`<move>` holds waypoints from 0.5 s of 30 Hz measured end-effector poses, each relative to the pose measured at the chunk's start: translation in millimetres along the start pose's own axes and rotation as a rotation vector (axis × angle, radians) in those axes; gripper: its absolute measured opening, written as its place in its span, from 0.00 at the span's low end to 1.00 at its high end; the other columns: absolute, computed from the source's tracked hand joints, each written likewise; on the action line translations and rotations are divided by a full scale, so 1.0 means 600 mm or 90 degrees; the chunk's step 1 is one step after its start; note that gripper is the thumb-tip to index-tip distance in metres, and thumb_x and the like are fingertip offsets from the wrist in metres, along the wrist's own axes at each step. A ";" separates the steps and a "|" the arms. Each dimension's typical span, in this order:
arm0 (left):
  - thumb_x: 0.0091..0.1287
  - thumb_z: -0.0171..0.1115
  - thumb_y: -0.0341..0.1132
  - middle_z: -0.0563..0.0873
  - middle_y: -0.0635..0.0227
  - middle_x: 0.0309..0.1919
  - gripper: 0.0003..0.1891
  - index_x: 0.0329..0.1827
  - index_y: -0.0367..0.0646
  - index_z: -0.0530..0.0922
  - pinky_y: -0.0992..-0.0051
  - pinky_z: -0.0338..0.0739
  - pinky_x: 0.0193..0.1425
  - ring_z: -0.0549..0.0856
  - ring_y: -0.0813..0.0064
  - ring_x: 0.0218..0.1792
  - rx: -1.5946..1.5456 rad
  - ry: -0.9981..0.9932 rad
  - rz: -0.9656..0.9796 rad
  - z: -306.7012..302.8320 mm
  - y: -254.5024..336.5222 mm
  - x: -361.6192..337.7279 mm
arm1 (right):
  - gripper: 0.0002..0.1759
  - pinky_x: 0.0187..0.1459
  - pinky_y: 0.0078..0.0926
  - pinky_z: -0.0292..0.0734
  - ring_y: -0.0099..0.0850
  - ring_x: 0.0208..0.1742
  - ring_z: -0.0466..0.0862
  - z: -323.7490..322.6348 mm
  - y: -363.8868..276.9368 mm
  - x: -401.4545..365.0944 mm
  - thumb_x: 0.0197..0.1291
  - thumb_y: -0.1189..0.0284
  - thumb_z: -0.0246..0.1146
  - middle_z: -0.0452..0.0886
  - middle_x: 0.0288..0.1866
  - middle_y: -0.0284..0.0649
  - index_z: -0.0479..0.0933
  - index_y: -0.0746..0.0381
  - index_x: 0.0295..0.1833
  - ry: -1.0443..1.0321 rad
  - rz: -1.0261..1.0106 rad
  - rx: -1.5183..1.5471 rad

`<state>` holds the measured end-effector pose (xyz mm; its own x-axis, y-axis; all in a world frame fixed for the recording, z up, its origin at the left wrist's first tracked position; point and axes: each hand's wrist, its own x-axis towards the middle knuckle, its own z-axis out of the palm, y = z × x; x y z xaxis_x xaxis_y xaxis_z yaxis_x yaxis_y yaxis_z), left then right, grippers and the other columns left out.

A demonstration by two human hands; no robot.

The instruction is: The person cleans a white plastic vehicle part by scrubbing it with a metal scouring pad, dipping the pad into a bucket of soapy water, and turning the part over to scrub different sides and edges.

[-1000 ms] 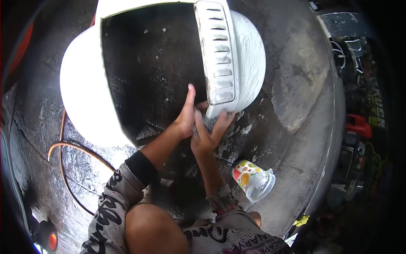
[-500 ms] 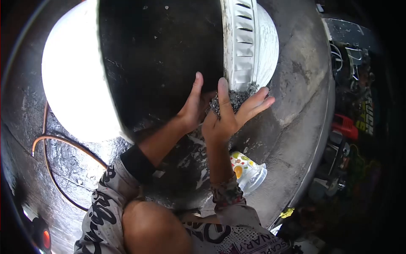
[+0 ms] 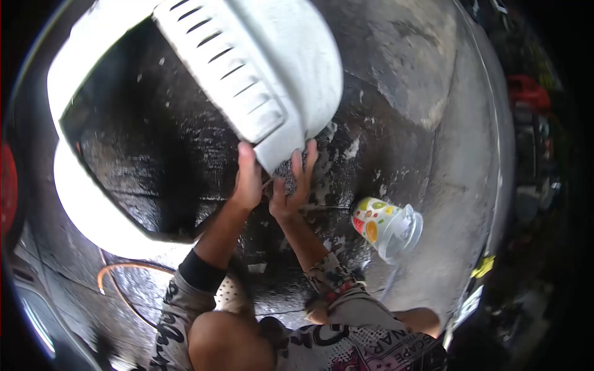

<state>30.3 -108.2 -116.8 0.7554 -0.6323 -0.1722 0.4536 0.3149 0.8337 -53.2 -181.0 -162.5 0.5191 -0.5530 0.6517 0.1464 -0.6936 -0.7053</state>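
Note:
A large white curved casing (image 3: 312,68) with a row of slots along its side fills the upper left of the head view, a dark opening in its middle. At its near lower corner, my left hand (image 3: 249,179) grips the edge, thumb against the side and the other fingers mostly hidden. Just to the right, my right hand (image 3: 294,193) is curled around a grey steel wool scouring pad (image 3: 284,169) pressed to the same corner. The pad shows only in part between the fingers.
A clear plastic cup (image 3: 377,222) with fruit prints lies on its side on the wet concrete floor (image 3: 421,161). An orange hose (image 3: 133,266) loops at the lower left. Red and dark items (image 3: 527,93) stand beyond the curb on the right, near a yellow scrap (image 3: 483,266).
The casing has turned, its slotted side now slanting and lying further left. Both my hands have shifted left with its corner, and the scouring pad has moved along with my right hand.

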 end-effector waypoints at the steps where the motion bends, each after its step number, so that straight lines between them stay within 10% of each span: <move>1: 0.79 0.34 0.65 0.72 0.56 0.68 0.40 0.76 0.35 0.60 0.63 0.71 0.72 0.72 0.65 0.70 -0.025 -0.010 0.051 0.009 0.007 -0.014 | 0.28 0.74 0.58 0.60 0.65 0.79 0.61 0.012 -0.011 0.023 0.66 0.67 0.63 0.56 0.79 0.70 0.75 0.71 0.67 0.036 0.003 0.002; 5: 0.80 0.35 0.65 0.67 0.57 0.71 0.40 0.79 0.38 0.53 0.64 0.72 0.71 0.72 0.67 0.68 0.082 -0.024 0.088 -0.010 0.004 -0.010 | 0.32 0.66 0.52 0.72 0.61 0.66 0.76 0.051 -0.085 0.184 0.58 0.67 0.70 0.71 0.72 0.62 0.74 0.64 0.68 0.044 0.127 0.145; 6: 0.79 0.35 0.66 0.68 0.58 0.71 0.40 0.80 0.41 0.54 0.63 0.71 0.73 0.71 0.66 0.70 0.376 0.004 0.080 -0.031 0.017 -0.003 | 0.32 0.66 0.52 0.72 0.61 0.66 0.76 0.047 -0.087 0.169 0.58 0.67 0.70 0.71 0.72 0.62 0.74 0.64 0.68 0.093 0.158 0.138; 8: 0.78 0.35 0.68 0.66 0.60 0.74 0.41 0.80 0.43 0.54 0.62 0.67 0.76 0.70 0.62 0.72 0.072 -0.022 0.041 -0.037 0.001 0.001 | 0.29 0.64 0.43 0.77 0.56 0.66 0.79 0.033 -0.102 0.177 0.57 0.73 0.70 0.73 0.71 0.59 0.76 0.64 0.66 0.125 0.099 0.034; 15: 0.78 0.42 0.66 0.67 0.58 0.74 0.41 0.79 0.39 0.58 0.58 0.64 0.77 0.69 0.61 0.73 0.169 0.077 -0.035 0.015 0.023 0.020 | 0.27 0.77 0.44 0.61 0.57 0.81 0.60 0.027 -0.015 0.095 0.72 0.67 0.59 0.61 0.80 0.59 0.69 0.64 0.73 0.200 0.399 0.038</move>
<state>41.6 -117.7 -102.6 0.7909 -0.5496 -0.2691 0.3680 0.0757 0.9267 -11.1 -198.8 -123.5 0.2549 -0.9536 0.1599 -0.0503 -0.1782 -0.9827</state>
